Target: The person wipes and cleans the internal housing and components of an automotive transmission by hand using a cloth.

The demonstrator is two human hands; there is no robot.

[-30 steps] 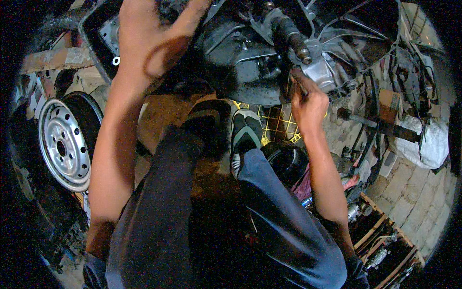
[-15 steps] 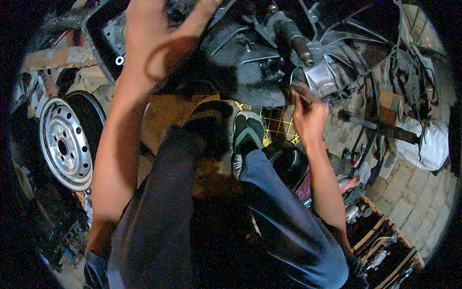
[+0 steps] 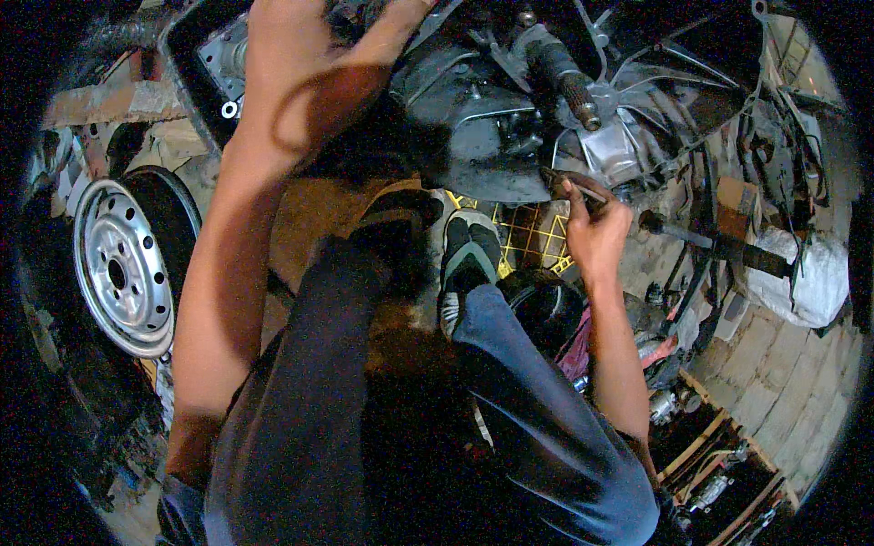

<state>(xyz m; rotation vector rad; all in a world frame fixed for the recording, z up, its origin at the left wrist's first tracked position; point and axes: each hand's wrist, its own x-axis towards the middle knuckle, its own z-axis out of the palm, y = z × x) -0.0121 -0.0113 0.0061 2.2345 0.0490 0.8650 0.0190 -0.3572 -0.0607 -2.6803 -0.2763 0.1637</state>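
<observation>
Fingers (image 3: 577, 191) of the right hand (image 3: 602, 227) bend at the lower rim of the housing (image 3: 496, 182) ahead; grip unclear, left hand (image 3: 296, 68) likewise. Crate (image 3: 503, 269) below, wheel (image 3: 138, 264) left. Shaft (image 3: 557, 73) slants down-right, splined end nearest.

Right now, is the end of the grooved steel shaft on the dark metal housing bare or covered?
Bare: the shaft juts from the housing, its ridged end plainly visible with nothing fitted over it.
</observation>
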